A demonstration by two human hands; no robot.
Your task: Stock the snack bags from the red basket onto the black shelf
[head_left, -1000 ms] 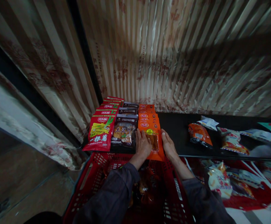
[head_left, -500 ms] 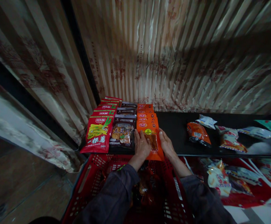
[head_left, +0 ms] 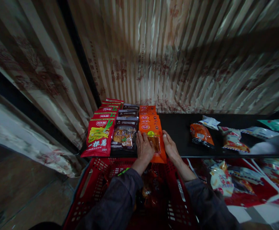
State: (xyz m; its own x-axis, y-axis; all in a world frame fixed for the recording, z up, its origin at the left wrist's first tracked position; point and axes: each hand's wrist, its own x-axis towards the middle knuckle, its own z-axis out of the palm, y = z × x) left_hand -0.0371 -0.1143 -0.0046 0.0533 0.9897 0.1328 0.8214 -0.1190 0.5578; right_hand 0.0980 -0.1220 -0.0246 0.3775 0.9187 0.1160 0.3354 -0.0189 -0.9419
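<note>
With open left hand (head_left: 144, 150) and open right hand (head_left: 172, 149), we touch the 2 side edges of the front orange plastic snack packet (head_left: 157, 142) on the flat black shelf (head_left: 176, 127).

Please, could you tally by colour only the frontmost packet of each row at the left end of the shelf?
Red packet: 1
Dark brown packet: 1
Orange packet, with the left hand and right hand at its sides: 1
Total: 3

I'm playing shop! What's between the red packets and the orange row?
The head view shows a row of dark packets, with the left hand at its front right corner.
</note>
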